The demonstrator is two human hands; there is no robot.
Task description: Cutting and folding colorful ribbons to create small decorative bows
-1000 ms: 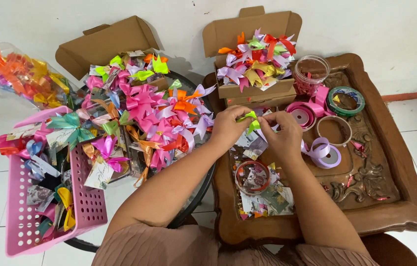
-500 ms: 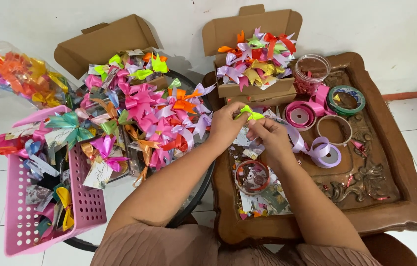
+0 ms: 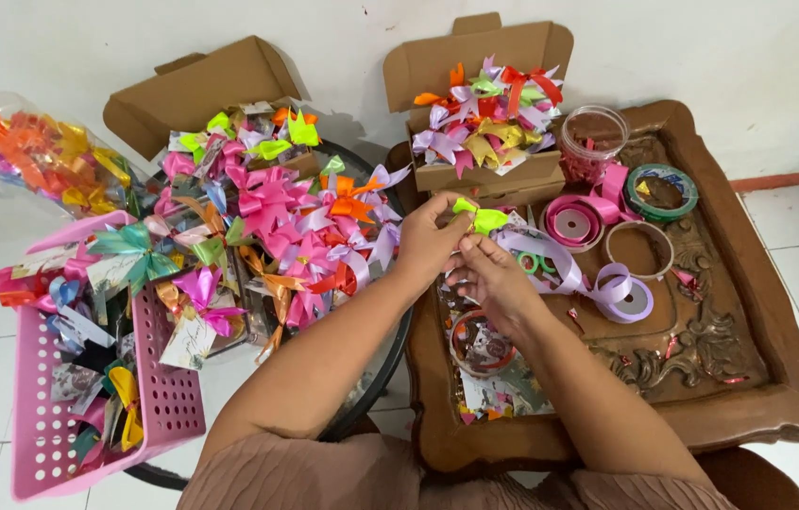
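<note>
Both the left hand and right hand pinch a lime-green ribbon bow above the wooden tabletop, just before a cardboard box heaped with bows, a pink basket of bows far left.

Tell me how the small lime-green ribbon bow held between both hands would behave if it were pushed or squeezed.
The lime-green ribbon bow is probably very light: the left hand and right hand hold it by fingertips alone. Its thin glossy loops look springy yet easily creased, so a hard squeeze would likely flatten it. Pushed on the carved wooden table, it would probably slide or tumble.
</note>
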